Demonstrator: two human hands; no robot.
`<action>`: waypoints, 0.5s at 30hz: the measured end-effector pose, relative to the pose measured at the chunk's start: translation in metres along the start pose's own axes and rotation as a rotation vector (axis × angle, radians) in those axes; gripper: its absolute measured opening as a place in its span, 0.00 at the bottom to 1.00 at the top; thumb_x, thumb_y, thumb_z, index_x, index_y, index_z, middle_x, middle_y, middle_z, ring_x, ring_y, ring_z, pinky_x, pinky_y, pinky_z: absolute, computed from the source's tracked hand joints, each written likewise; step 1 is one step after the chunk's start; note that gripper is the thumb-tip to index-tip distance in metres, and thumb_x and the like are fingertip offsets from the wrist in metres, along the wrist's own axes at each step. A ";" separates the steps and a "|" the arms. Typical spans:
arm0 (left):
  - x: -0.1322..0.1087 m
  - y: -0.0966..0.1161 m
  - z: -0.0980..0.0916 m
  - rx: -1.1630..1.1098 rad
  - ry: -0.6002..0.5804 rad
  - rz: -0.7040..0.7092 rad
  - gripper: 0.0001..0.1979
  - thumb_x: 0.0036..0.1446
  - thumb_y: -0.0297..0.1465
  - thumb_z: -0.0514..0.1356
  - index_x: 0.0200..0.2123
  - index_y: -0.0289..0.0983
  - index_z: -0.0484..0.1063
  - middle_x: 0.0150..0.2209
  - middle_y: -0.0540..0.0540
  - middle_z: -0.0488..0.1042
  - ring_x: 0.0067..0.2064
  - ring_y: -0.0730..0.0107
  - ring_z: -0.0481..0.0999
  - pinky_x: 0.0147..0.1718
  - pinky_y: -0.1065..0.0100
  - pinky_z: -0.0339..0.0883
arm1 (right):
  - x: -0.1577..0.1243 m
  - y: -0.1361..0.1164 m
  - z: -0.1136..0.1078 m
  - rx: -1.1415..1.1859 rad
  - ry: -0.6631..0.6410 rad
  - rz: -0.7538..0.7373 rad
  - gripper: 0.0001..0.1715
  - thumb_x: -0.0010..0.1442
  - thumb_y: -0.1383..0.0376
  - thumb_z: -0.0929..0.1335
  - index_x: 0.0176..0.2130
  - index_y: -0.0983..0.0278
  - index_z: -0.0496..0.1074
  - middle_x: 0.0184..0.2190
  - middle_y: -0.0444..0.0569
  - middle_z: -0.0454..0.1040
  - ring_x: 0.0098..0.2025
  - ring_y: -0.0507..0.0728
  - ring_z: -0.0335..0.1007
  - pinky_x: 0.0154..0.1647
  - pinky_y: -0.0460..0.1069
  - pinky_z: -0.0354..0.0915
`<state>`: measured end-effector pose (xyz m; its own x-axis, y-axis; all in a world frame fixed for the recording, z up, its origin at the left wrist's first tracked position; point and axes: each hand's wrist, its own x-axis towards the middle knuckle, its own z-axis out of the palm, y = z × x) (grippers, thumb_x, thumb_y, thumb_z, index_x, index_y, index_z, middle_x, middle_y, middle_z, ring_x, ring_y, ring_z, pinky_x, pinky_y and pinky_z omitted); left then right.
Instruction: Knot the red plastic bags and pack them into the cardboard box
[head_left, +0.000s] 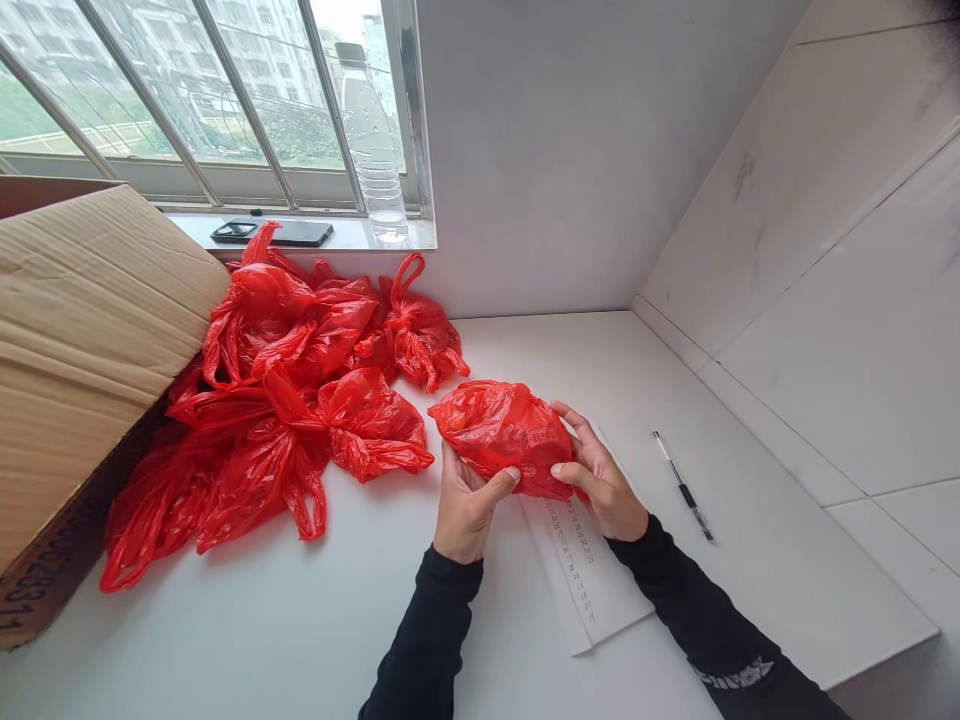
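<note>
Between my two hands is a red plastic bag (501,425), bulging with contents I cannot make out. My left hand (474,500) grips its near left side, thumb on top and the other fingers underneath. At the bag's right end, my right hand (600,480) pinches the plastic between thumb and fingers. Below the bag lies a sheet of paper (577,580) with handwritten columns, its upper part covered by the bag and hand. To the left, several more knotted red plastic bags (300,330) are heaped on the white table (390,600).
A large cardboard box (97,330) stands tilted at the left, against the bags. On the windowsill are a phone (300,234) and a clear plastic bottle (373,150). A pen (682,488) lies right of the paper, near the tiled wall (840,300).
</note>
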<state>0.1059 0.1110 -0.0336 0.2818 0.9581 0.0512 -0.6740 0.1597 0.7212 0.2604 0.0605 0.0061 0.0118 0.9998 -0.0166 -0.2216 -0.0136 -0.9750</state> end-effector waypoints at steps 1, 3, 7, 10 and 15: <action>0.000 0.000 0.000 -0.002 -0.001 -0.001 0.44 0.44 0.26 0.72 0.61 0.46 0.56 0.60 0.40 0.67 0.63 0.51 0.65 0.60 0.54 0.63 | 0.000 0.000 0.000 -0.001 0.002 0.001 0.41 0.58 0.66 0.68 0.66 0.53 0.51 0.58 0.50 0.70 0.56 0.62 0.70 0.59 0.61 0.65; 0.000 0.000 0.000 -0.003 -0.005 0.000 0.43 0.45 0.26 0.72 0.62 0.46 0.56 0.60 0.40 0.67 0.63 0.51 0.65 0.60 0.53 0.63 | 0.000 0.000 0.000 0.006 0.003 -0.001 0.41 0.58 0.66 0.68 0.66 0.53 0.51 0.58 0.50 0.70 0.56 0.63 0.70 0.59 0.62 0.65; -0.001 0.001 0.000 0.008 -0.020 0.000 0.43 0.46 0.26 0.71 0.62 0.46 0.55 0.60 0.40 0.67 0.63 0.52 0.65 0.61 0.53 0.62 | 0.000 0.001 -0.001 0.021 -0.001 -0.002 0.41 0.59 0.66 0.68 0.66 0.53 0.51 0.58 0.51 0.70 0.56 0.63 0.70 0.59 0.61 0.65; -0.001 0.001 -0.001 0.004 -0.024 -0.006 0.43 0.47 0.26 0.71 0.63 0.46 0.55 0.60 0.40 0.67 0.62 0.51 0.66 0.60 0.52 0.63 | 0.001 0.002 -0.001 0.013 -0.005 -0.007 0.41 0.59 0.65 0.69 0.66 0.53 0.51 0.58 0.51 0.70 0.56 0.63 0.70 0.59 0.61 0.65; 0.000 0.000 -0.001 0.009 -0.015 0.008 0.43 0.46 0.25 0.71 0.63 0.46 0.55 0.60 0.40 0.67 0.62 0.52 0.66 0.61 0.52 0.62 | 0.001 0.004 -0.003 -0.023 -0.005 -0.017 0.41 0.59 0.63 0.70 0.66 0.54 0.51 0.57 0.52 0.70 0.56 0.62 0.70 0.59 0.61 0.65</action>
<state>0.1048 0.1111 -0.0343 0.2864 0.9558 0.0673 -0.6702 0.1496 0.7270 0.2626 0.0618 0.0020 0.0102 0.9999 0.0008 -0.1990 0.0028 -0.9800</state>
